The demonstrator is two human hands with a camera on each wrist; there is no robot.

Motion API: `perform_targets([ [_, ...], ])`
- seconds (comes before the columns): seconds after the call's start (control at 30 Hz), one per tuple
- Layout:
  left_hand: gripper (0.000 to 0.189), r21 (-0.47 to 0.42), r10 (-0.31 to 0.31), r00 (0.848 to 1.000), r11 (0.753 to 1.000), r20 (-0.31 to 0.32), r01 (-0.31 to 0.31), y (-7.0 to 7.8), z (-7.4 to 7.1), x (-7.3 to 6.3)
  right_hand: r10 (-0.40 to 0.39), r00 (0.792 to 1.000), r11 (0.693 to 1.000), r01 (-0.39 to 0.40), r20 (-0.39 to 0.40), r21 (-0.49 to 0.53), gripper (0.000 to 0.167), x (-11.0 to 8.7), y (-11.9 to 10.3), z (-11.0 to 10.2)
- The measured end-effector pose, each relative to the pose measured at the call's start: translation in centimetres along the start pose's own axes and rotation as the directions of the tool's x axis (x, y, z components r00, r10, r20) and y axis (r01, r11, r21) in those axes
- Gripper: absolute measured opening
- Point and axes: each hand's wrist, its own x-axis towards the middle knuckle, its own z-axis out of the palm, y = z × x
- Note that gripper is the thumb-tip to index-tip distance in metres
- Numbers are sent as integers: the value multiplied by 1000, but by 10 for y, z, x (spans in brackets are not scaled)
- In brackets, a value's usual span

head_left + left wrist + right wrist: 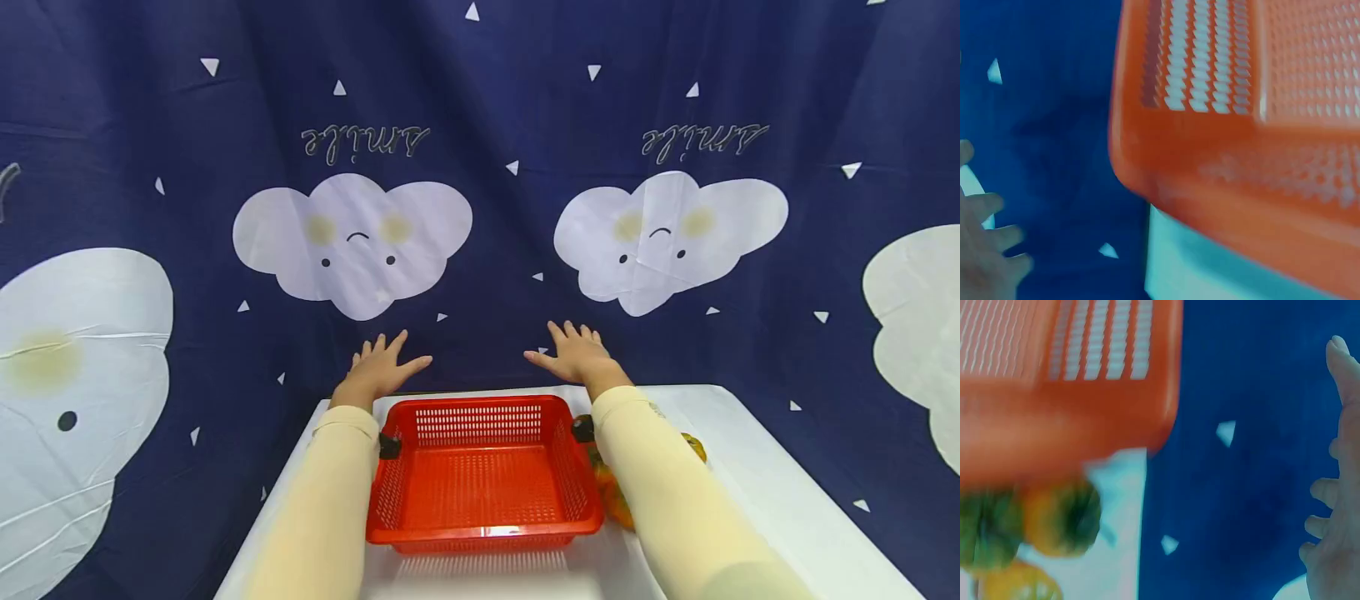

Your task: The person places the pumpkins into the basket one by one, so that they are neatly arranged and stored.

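Note:
My left hand [375, 371] is stretched out over the table's far left side, its fingers straight and spread, the thumb pointing right. On the other side my right hand [577, 354] mirrors it, fingers spread and thumb pointing left. Both hands hold nothing. Between the forearms a red plastic basket [487, 531] with slotted walls sits upright on the white table; no contents show inside. In the left wrist view the fingers of the left hand [985, 250] are apart from the basket's corner. The right hand [1341, 519] likewise appears off to the basket's side.
Several round orange and green fruits [1063, 519] lie right of the basket, partly hidden by the right sleeve [675, 500] in the head view. The white table [787, 508] ends against a dark blue curtain [510, 100] with white clouds.

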Motion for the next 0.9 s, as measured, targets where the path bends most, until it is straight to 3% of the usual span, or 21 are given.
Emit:
perform_targets([
  [0.1,102,-231,-26,998,972,51,37,-32,-3,-10,22,1000,999,-22,2,44,101,-2,25,-4],
  [0.17,98,-412,-34,995,909,95,71,-57,-4,-21,19,1000,996,-20,10,91,102,-2,38,-5],
  [0.27,87,-642,-30,992,760,122,102,-92,6,-47,6,1000,986,-11,31,168,104,-1,52,-4],
  [0.4,78,-852,-34,995,514,97,100,-116,51,-79,29,997,979,-43,74,201,105,-3,67,3],
  [0.57,68,-971,-88,994,220,70,88,-110,111,-98,47,991,976,-73,129,205,99,-17,85,23],
  [0.73,63,-995,-107,992,66,71,78,-93,138,-106,21,988,968,-58,150,243,84,-39,102,57],
  [0.9,66,-991,-97,986,-24,135,133,-80,151,-109,23,985,964,-67,171,258,79,-59,117,84],
])
